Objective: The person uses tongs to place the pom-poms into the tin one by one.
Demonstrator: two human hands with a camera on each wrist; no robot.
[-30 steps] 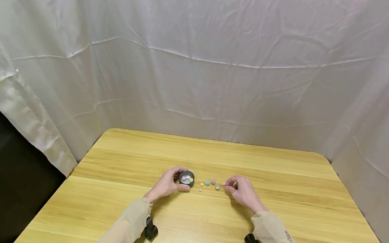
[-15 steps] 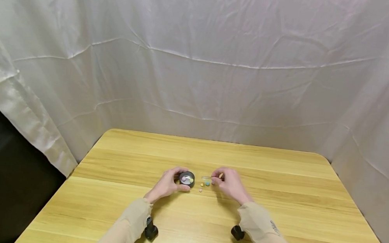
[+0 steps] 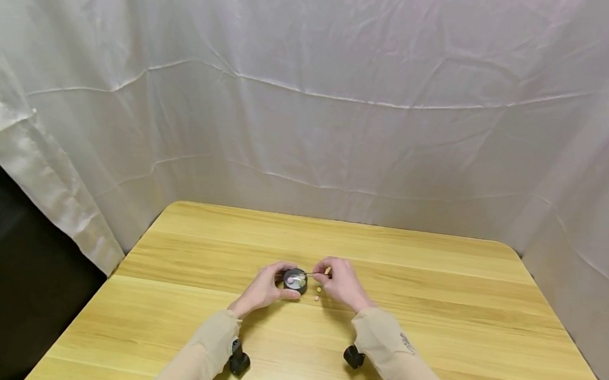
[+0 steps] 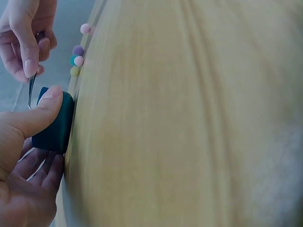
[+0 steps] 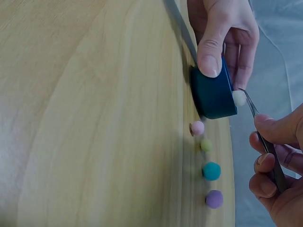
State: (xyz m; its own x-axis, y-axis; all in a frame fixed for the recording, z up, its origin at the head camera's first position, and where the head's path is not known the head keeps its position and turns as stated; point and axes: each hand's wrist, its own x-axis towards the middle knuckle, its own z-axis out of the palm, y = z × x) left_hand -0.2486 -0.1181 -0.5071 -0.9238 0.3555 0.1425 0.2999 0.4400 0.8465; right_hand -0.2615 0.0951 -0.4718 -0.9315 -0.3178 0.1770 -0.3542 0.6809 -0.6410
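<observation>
My left hand (image 3: pixel 264 288) grips a small round dark container (image 3: pixel 295 289) between thumb and fingers at its left side. Inside it, the head view shows a purple and a yellowish pom-pom. In the right wrist view, my right hand (image 5: pixel 279 156) pinches dark tweezers (image 5: pixel 269 146) with bent tips. A white pom-pom (image 5: pixel 239 98) sits at those tips, right at the container's rim. Beside the container on the table lie pom-poms: pink (image 5: pixel 197 128), yellow-green (image 5: pixel 206 145), teal (image 5: pixel 211 171) and purple (image 5: pixel 214 199).
The wooden table (image 3: pixel 196 228) has rounded far corners, with a pale curtain (image 3: pixel 341 157) behind it. Another pink pom-pom (image 4: pixel 85 28) lies farther along the row in the left wrist view. Black cameras (image 3: pixel 354 357) hang at both wrists.
My right hand has moved left, bringing the tweezers from the right end of the pom-pom row to the container. The white pom-pom has left the table. The left hand keeps its hold.
</observation>
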